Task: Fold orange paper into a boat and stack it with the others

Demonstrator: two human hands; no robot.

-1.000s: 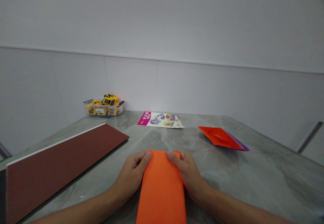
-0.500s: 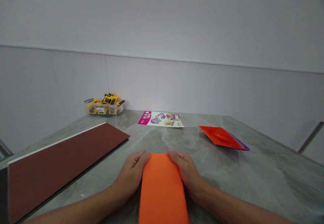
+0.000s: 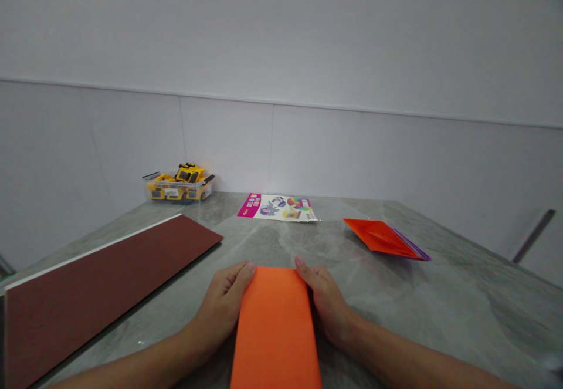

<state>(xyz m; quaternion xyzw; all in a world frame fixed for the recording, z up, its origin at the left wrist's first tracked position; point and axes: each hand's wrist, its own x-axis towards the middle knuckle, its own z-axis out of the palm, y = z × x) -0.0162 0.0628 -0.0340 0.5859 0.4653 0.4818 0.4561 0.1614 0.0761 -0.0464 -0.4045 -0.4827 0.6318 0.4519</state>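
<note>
A folded orange paper (image 3: 276,324) lies lengthwise on the grey marble table (image 3: 440,307), right in front of me. My left hand (image 3: 222,304) lies against its left edge, fingers together and slightly curled, with the fingertips at the far left corner. My right hand (image 3: 323,298) lies against the right edge in the same way, fingertips at the far right corner. Both hands hold the paper by its sides.
A long dark-red board (image 3: 97,283) lies at the left. At the back stand a clear box of yellow toy vehicles (image 3: 178,186) and a printed colour sheet (image 3: 278,207). A stack of orange and purple papers (image 3: 385,238) lies at the right. White walls close the far side.
The fingertips of both hands have slid from on top of the paper's far edge out to its far corners. The paper sits slightly nearer and more to the left in view.
</note>
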